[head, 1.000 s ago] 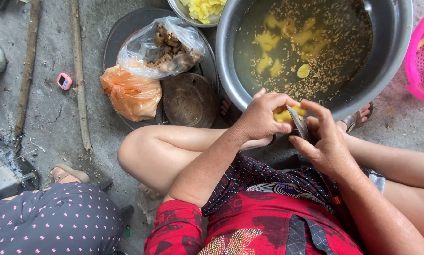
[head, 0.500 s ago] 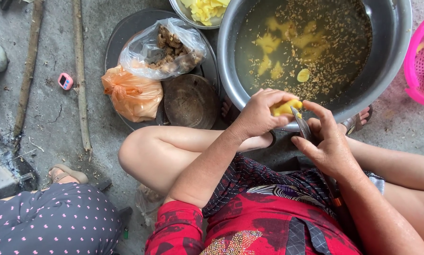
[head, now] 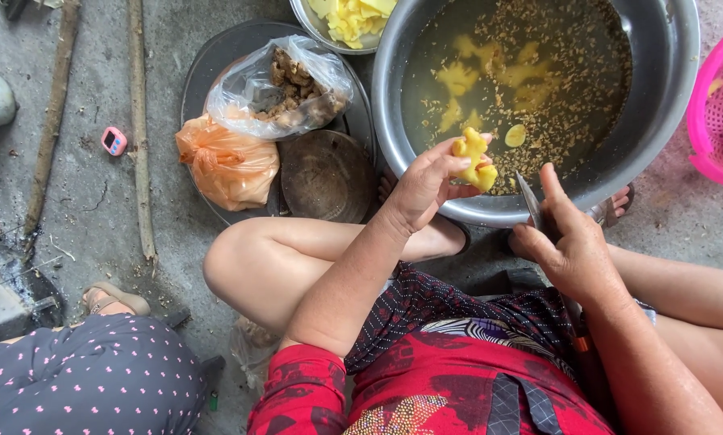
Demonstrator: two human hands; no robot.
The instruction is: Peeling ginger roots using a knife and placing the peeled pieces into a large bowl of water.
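We see a big steel basin [head: 660, 121] at top right, filled with murky water where yellow peeled pieces and flecks of peel float. Left of it lies a dark round tray [head: 216, 56] on the concrete, carrying a clear bag [head: 281, 84] of brown roots, an orange bag [head: 224, 161] and a dark bowl [head: 325, 176] beside them. A pink basket [head: 720, 113] sits at the right edge, just beside the basin, and a small steel bowl [head: 313, 24] of yellow slices peeks in at top, touching the basin's left side. Another person's dotted clothing [head: 87, 379] fills the bottom left, with a sandalled foot above it. Our left hand [head: 426, 189] is curled, fingers pinching a yellow peeled ginger piece [head: 474, 157] held right over the basin's near rim. Our right hand [head: 567, 242] is closed around a knife [head: 529, 201], blade pointing up toward the rim, just beside the ginger but not touching it. A tiny pink gadget [head: 114, 140] lies on the floor, well apart at left.
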